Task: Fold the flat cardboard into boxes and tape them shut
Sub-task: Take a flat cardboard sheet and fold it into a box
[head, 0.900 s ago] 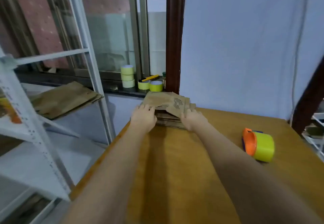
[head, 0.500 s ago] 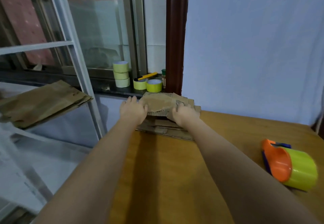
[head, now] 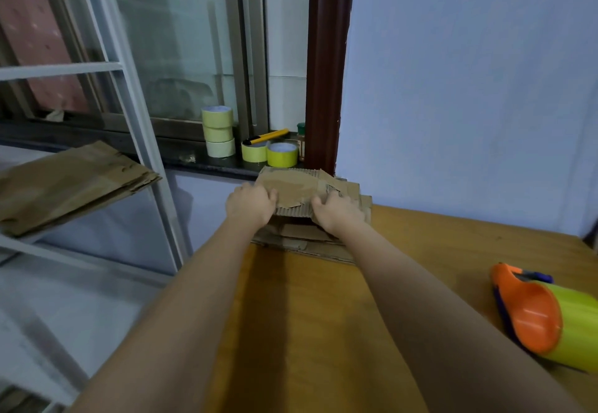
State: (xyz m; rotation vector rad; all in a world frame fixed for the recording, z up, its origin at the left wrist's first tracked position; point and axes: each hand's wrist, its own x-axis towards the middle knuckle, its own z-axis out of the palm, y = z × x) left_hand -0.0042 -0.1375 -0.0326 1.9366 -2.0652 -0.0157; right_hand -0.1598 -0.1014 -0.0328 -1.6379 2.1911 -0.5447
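At the table's [head: 323, 331] far left corner, the top cardboard sheet [head: 293, 187] is gripped by the left hand [head: 250, 204] and right hand [head: 336, 213], now lifted higher off the cardboard stack [head: 307, 241] than before.

Brown cardboard [head: 293, 187]; orange dispenser [head: 526, 310], yellow-green tape roll [head: 579, 325]; ochre table [head: 323, 331].

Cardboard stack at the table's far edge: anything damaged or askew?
Yes. The top sheet, held by both hands, has its facing torn away, baring corrugated ribs along the near edge. The sheets below lie skewed, edges unaligned.
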